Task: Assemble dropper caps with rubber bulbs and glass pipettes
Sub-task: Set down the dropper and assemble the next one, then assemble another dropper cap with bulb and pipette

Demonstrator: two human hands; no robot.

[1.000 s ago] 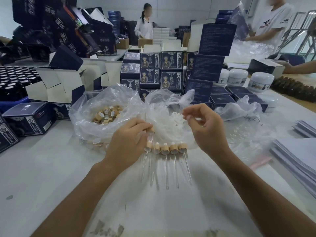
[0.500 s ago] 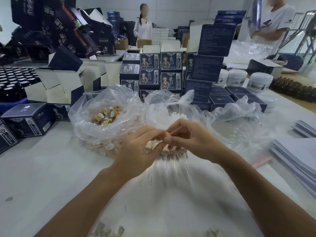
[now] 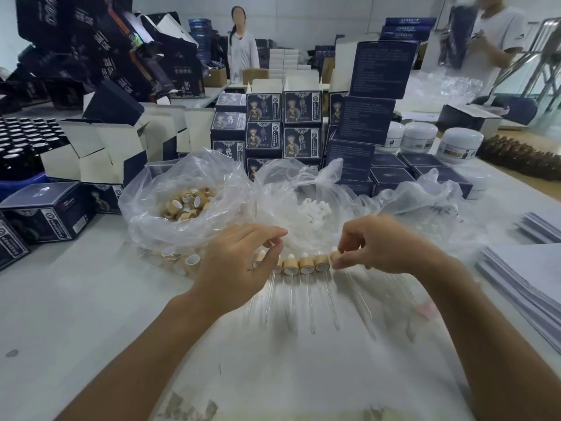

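Row of assembled droppers (image 3: 299, 265) on white table (image 3: 76, 314): wood-grain cylindrical caps, white bulbs, clear slender glass pipettes pointing toward the wearer. Right hand (image 3: 379, 247) pinches the wood-grain cap (image 3: 335, 256) at the row's right end. Left hand (image 3: 239, 262) over the left end, fingers loosely curled; grip not discernible. Crinkled clear bag (image 3: 170, 189) holds loose caps; neighbouring bag (image 3: 303, 189) holds white rubber bulbs.

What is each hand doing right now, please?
Left hand: fingers loosely curled over the left end of the row of droppers; any grip cannot be told.
Right hand: pinching the bamboo dropper cap at the row's right end.
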